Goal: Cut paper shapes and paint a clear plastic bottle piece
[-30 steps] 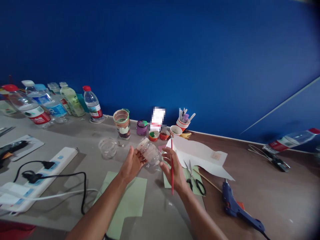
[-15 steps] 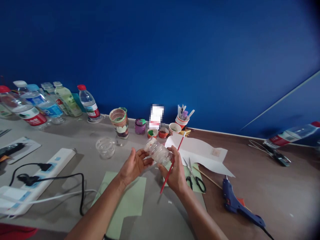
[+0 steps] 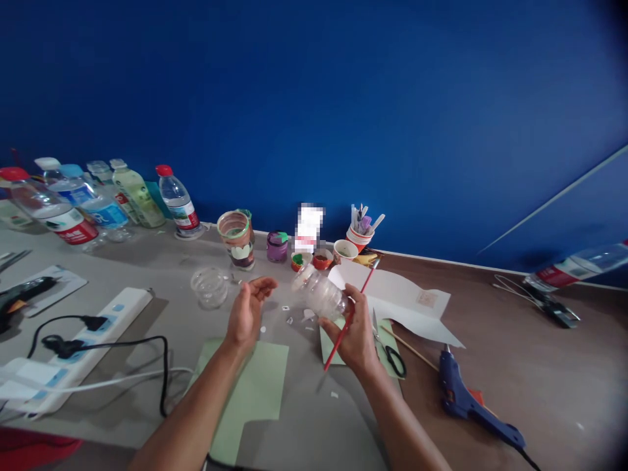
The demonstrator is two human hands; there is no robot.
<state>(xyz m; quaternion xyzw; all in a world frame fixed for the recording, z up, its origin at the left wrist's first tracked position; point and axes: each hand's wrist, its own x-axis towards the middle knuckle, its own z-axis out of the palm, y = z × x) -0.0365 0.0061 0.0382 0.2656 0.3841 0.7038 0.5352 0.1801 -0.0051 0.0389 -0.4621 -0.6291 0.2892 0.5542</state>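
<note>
My right hand (image 3: 358, 333) grips a clear ribbed plastic bottle piece (image 3: 318, 291), tilted above the table. The same hand also keeps a red paintbrush (image 3: 336, 350), slanting across the palm with its tip up and to the right. My left hand (image 3: 246, 314) is empty, its fingers apart, a short way left of the bottle piece. Beyond that hand stands a second clear ribbed piece, a short cut-off cup (image 3: 209, 288). Small paper scraps (image 3: 308, 315) lie between my hands. Scissors (image 3: 394, 361) are partly hidden behind my right hand.
A painted jar (image 3: 240, 252), purple pot (image 3: 277, 248), paint caps (image 3: 300, 261) and paper cup (image 3: 345, 250) line the back. Several bottles (image 3: 179, 206) stand left, above a power strip (image 3: 118, 320). Green paper (image 3: 265, 379) lies in front, a glue gun (image 3: 456, 386) right.
My left hand has let go of the bottle piece and moved left. My right hand has shifted slightly right, carrying the bottle piece and paintbrush.
</note>
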